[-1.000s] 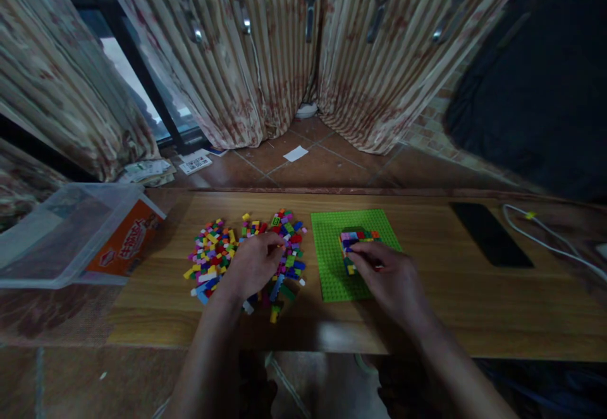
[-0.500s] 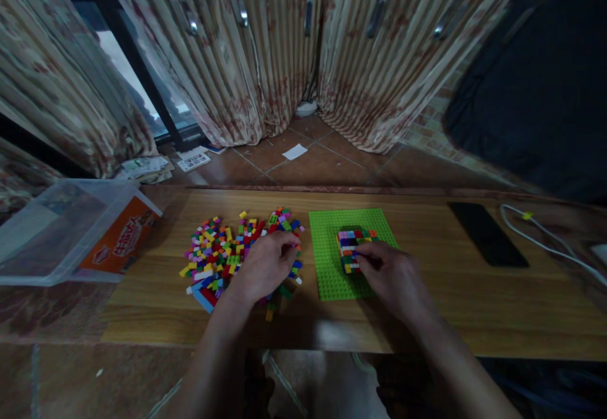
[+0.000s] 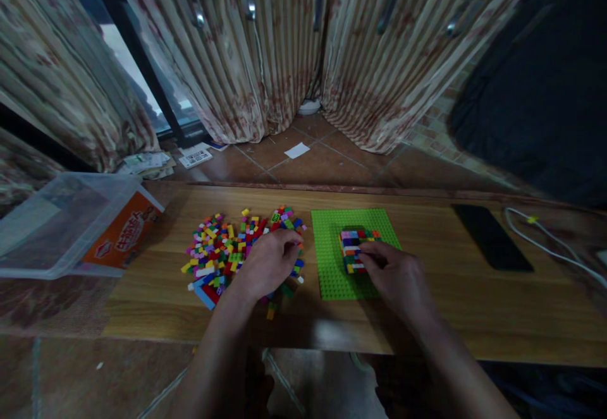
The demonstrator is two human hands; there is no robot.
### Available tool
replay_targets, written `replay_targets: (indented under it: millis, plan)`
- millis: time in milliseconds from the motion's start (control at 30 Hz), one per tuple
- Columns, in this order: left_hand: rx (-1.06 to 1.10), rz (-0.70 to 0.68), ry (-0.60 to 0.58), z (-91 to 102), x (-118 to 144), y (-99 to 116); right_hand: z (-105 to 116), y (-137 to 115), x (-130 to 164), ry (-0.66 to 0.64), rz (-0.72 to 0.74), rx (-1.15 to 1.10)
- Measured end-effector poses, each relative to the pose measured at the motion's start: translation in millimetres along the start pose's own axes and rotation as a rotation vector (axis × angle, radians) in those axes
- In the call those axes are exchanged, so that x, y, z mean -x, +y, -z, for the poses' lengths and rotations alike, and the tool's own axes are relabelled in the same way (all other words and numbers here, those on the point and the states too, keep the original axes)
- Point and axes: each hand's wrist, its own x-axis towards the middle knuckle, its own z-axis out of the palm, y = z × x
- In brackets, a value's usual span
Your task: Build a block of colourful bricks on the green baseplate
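On the wooden table (image 3: 427,318), one green baseplate (image 3: 332,261) is the landmark: its right hand (image 3: 393,273) pinches the single brick block (image 3: 356,246) atop it; left of it, the left hand (image 3: 268,261) curls over one loose-brick pile (image 3: 218,248); bare wood rightward toward one phone (image 3: 490,237).

Orange label (image 3: 124,232) on the clear plastic box (image 3: 57,217) has red lettering, too blurry to read tbh.

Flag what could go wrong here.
1. The left hand lies on the loose brick pile, whose near bricks sit close to the table edge; a sweep could knock some off.
2. The right hand covers part of the brick block, so a misaligned press could go unseen.
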Motion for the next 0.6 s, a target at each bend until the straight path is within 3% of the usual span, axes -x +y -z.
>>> replay_targets:
  millis: [600]
  plan:
    - [0.015,-0.05,-0.005,-3.3,-0.7,0.7,-0.8,-1.4,-0.4,0.015,-0.037,-0.058]
